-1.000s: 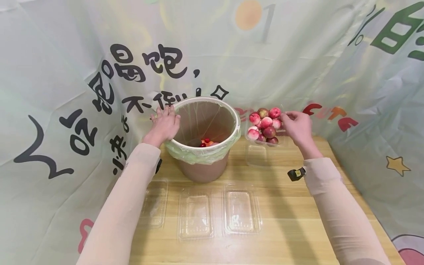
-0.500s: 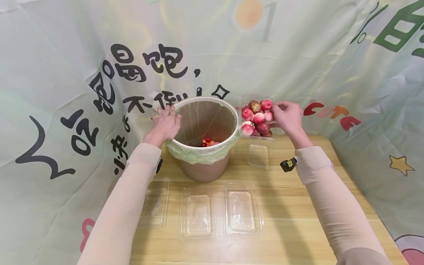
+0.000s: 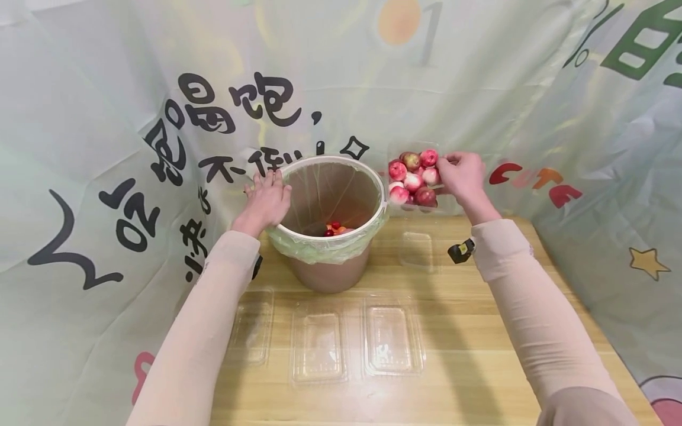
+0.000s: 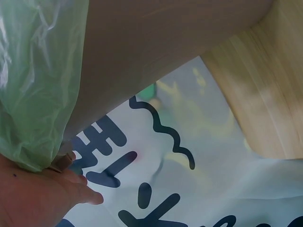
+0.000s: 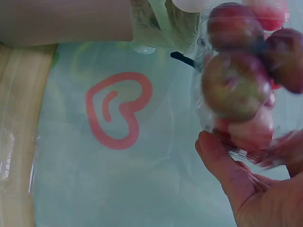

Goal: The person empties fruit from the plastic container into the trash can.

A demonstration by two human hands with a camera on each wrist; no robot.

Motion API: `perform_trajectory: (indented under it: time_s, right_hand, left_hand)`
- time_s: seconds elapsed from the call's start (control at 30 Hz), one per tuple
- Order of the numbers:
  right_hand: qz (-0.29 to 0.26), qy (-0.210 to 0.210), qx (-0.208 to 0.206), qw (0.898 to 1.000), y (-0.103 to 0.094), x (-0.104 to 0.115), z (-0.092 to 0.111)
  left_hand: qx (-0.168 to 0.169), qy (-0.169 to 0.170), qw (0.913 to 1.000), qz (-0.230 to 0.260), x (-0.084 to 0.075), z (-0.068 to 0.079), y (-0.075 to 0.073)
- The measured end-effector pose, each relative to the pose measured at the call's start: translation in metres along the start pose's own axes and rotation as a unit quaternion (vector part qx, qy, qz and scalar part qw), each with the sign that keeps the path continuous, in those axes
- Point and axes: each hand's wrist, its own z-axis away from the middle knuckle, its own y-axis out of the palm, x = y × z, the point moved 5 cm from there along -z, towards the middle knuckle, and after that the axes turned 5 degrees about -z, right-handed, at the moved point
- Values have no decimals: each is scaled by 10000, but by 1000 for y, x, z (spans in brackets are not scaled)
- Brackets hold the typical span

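Against the left side of the rim of a brown bin (image 3: 330, 275), my left hand (image 3: 266, 198) rests with its fingers spread. In the left wrist view that hand (image 4: 42, 196) lies at the edge of the bin's green plastic liner (image 4: 38, 71). To the right of the bin, my right hand (image 3: 462, 176) holds a clear plastic box (image 3: 412, 148) by its right side, raised above the table. Red, pink and dark plum-like fruits (image 5: 234, 85) fill the box, and the right thumb (image 5: 222, 163) presses on its edge. Red and orange pieces (image 3: 334, 228) lie inside the bin.
Three clear plastic trays (image 3: 394, 340) lie in a row on the wooden table (image 3: 447, 390) in front of the bin. Another clear tray (image 3: 417, 249) stands right of the bin. A printed cloth backdrop (image 3: 479, 77) encloses the back and sides.
My right hand has moved the fruit box left and up, close beside the bin's rim. The left hand has stayed at the rim.
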Motion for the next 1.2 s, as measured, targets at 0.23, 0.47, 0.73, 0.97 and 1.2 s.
perform_trajectory:
  time_s: [0.23,0.47,0.73,0.97,1.2]
  right_hand:
    - [-169,66,112,9998,5,12,-4]
    - [-429,134,241,9987,22,31,-7]
    - [-214,-183,146,9995,45,53,-8]
    - [321,-542,-82,9980,65,61,-8]
    - [259,-564,-33,9981,85,67,-7]
  left_hand:
    - [-65,2,10000,-10,0,-1,-2]
    - [-41,3,10000,-39,0,0,-1]
    - [-34,18,10000,-91,0,2,-1]
    - [-58,49,10000,-57,-1,2,1]
    - [-81,46,9999,-51,-1,1,1]
